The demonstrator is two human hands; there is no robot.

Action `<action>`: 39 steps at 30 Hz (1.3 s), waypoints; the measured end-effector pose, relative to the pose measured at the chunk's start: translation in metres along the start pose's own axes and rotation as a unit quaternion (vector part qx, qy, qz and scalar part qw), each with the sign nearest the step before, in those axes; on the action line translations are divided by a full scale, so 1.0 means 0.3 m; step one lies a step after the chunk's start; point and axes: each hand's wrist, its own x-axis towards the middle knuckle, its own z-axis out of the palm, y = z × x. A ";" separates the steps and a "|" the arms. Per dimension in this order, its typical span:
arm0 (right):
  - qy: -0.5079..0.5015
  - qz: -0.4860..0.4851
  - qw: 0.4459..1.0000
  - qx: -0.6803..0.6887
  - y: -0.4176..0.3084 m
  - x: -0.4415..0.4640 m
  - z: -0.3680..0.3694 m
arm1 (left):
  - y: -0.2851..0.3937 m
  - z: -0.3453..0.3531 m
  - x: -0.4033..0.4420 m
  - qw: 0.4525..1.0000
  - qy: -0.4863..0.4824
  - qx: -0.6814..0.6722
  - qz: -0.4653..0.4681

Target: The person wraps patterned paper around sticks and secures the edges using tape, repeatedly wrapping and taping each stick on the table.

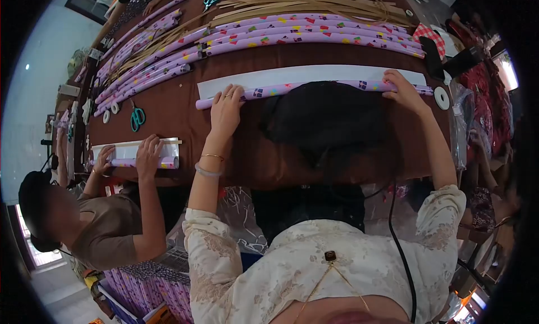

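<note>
A sheet of purple patterned wrapping paper (292, 88) lies along the table in front of me, its near edge wound into a long thin roll and its white back (314, 74) showing behind. My left hand (226, 102) is closed over the roll near its left end, fingers pointing away from me. Toward the right end, my right hand (401, 88) curls its fingers over the same roll. A black cap brim or similar dark shape (331, 113) hides the roll's middle. Beside the right end lies a white ring of tape (442, 98).
Several finished purple rolls (314, 40) and tan strips (309, 7) lie at the back of the brown-covered table (252, 150). Teal scissors (137, 117) rest at left. There, a co-worker (112, 228) in a dark cap handles a shorter purple roll (168, 162).
</note>
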 end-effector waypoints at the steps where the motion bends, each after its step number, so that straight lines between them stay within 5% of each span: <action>1: 0.002 -0.002 1.000 -0.004 0.002 0.000 -0.002 | -0.005 0.003 -0.001 1.000 0.005 0.000 0.000; 6: -0.009 0.036 0.999 -0.022 -0.084 0.062 -0.100 | -0.006 -0.015 0.001 0.999 -0.023 -0.021 0.002; 11: 0.128 0.029 0.986 -0.106 -0.099 0.300 -0.151 | -0.015 -0.016 -0.005 0.998 0.003 -0.046 0.034; 16: 0.157 0.075 0.967 -0.187 0.013 0.580 -0.097 | -0.003 -0.044 -0.002 0.998 -0.001 -0.049 0.029; 23: 0.103 0.157 0.960 -0.209 0.000 0.714 -0.049 | 0.139 -0.246 -0.075 0.999 0.030 0.013 -0.002; 32: 0.165 0.049 0.935 -0.310 0.086 0.763 -0.025 | 0.378 -0.260 -0.428 0.945 0.111 -0.191 -0.242; 34: 0.187 0.089 0.920 -0.332 0.025 0.783 -0.094 | 0.396 -0.263 -0.450 0.950 0.094 -0.183 -0.235; 39: 0.408 -0.030 0.867 -0.285 -0.081 0.845 -0.397 | 0.443 -0.315 -0.419 0.970 0.080 -0.159 -0.167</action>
